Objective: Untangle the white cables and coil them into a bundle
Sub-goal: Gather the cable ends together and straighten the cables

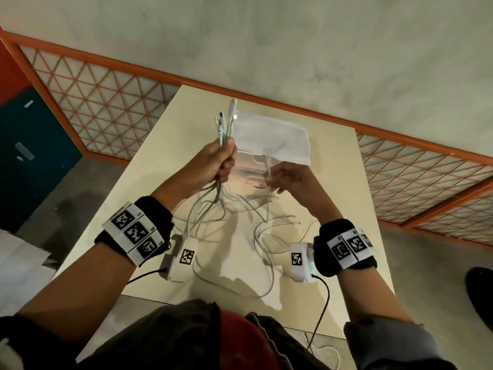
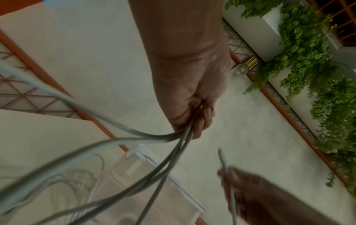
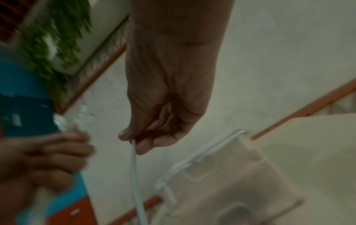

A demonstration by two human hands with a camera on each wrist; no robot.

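Observation:
My left hand [image 1: 223, 161] grips a bunch of several white cables [image 1: 222, 134] upright above the table, their plug ends [image 1: 231, 110] sticking up past my fist. The strands [image 2: 134, 167] trail down from that fist [image 2: 194, 118] and lie in loose tangled loops [image 1: 240, 222] on the tabletop. To the right, my right hand [image 1: 277, 177] pinches a single white cable [image 1: 268, 166] between thumb and fingertips [image 3: 146, 146]; this cable [image 3: 134, 175] hangs down from the pinch. The two hands are a short distance apart.
A clear plastic box [image 1: 250, 172] with a white folded cloth [image 1: 272, 137] stands at the back of the cream table [image 1: 333, 209]. An orange-framed lattice railing [image 1: 106, 102] runs behind. A dark blue cabinet [image 1: 29, 156] is at the left. Green plants [image 2: 318, 76] hang on a wall.

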